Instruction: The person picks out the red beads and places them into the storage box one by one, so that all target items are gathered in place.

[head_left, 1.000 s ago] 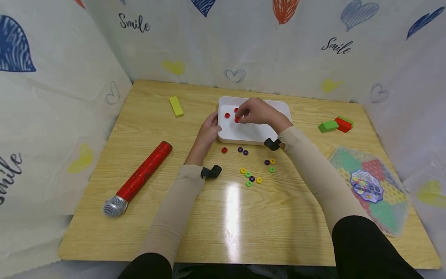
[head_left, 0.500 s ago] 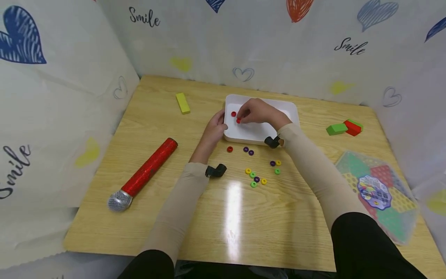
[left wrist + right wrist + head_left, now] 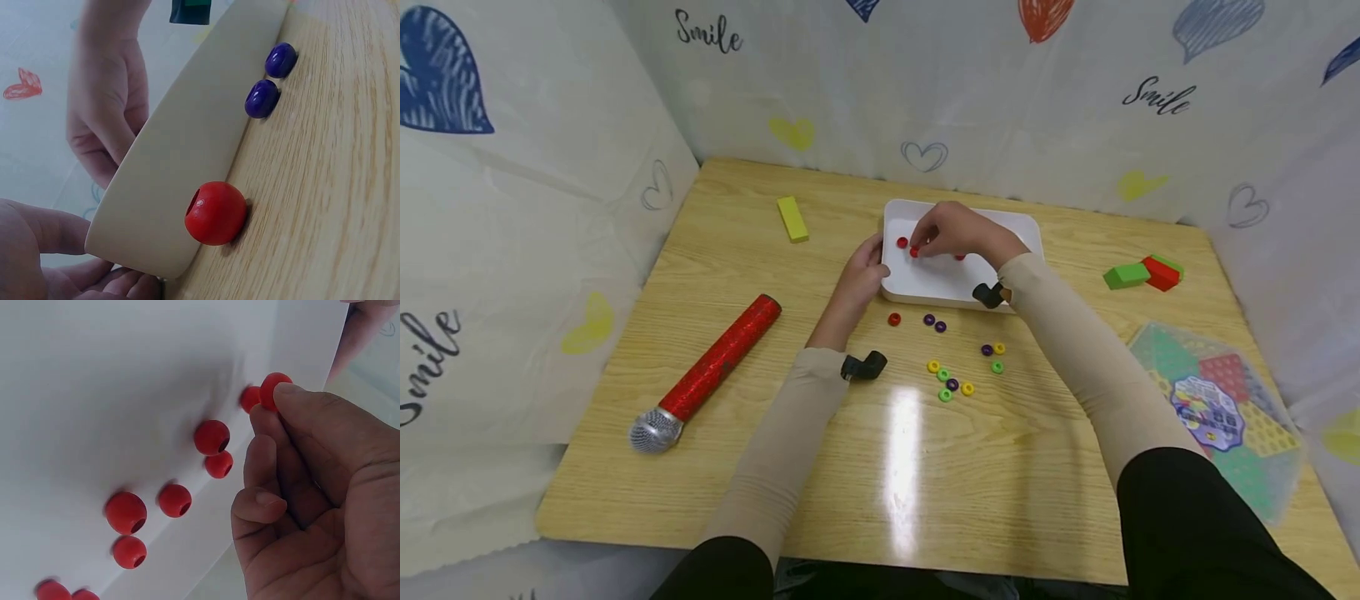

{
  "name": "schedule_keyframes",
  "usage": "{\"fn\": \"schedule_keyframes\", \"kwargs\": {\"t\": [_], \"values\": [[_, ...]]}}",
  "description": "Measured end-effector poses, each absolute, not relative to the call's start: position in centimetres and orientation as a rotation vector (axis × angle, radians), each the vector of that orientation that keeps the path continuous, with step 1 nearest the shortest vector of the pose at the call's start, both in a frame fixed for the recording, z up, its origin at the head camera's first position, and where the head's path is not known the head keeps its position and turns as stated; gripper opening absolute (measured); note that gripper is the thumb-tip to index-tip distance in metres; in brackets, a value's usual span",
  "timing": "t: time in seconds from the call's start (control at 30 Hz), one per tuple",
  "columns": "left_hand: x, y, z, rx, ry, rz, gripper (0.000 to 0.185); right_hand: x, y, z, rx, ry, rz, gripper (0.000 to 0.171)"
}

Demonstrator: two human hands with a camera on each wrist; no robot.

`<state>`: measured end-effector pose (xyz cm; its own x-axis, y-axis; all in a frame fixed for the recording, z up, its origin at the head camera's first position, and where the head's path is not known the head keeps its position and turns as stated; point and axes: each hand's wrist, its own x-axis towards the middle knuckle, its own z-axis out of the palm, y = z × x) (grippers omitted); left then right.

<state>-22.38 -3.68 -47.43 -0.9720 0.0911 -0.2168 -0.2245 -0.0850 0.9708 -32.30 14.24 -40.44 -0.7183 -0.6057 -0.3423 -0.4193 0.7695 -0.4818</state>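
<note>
A white tray (image 3: 936,287) stands near the table's far edge. My left hand (image 3: 857,279) grips its left end, thumb at the rim and fingers on the outer side. Over the tray, my right hand (image 3: 955,229) pinches a red bead (image 3: 272,390) between thumb and index finger, the other fingers loosely curled. Several red beads (image 3: 127,513) lie inside the tray in the right wrist view; from the head, the right hand hides most of them. Just outside the tray's near wall sit one red bead (image 3: 215,213) and two purple beads (image 3: 262,99).
Several yellow, green and purple beads (image 3: 952,384) are scattered nearer to me. A red microphone (image 3: 718,362) lies at left, a yellow block (image 3: 792,220) at the back left. Green and red blocks (image 3: 1126,277) and a clear bead case (image 3: 1221,408) are at right.
My right hand has shifted slightly away from me over the tray, still pinching a red bead, and another red bead now shows beneath it. The head view has turned a little. My left hand stays put.
</note>
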Motion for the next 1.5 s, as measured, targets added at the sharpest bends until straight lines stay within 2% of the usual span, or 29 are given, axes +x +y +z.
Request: {"fn": "schedule_keyframes", "kwargs": {"t": [0.47,0.87,1.07,1.23,1.5], "values": [[-22.3,-3.1,-46.9,-0.092,1.972,2.175,0.069,-32.1,14.0,-40.5,-0.849,2.458,-0.420,0.017],[-22.2,-2.7,-46.9,-0.088,1.967,2.178,0.070,-32.0,14.3,-40.5,-0.829,2.457,-0.396,0.020],[-22.2,-2.8,-47.1,-0.131,1.970,2.164,0.070,-31.6,15.0,-39.3,-0.795,2.472,-0.419,0.021],[-22.2,-3.0,-47.3,-0.157,1.986,2.145,0.070,-29.8,15.7,-37.4,-0.855,2.520,-0.455,0.020],[-22.3,-3.6,-47.8,-0.166,1.991,2.148,0.070,-24.4,15.7,-36.2,-1.003,2.627,-0.629,0.018]]}}
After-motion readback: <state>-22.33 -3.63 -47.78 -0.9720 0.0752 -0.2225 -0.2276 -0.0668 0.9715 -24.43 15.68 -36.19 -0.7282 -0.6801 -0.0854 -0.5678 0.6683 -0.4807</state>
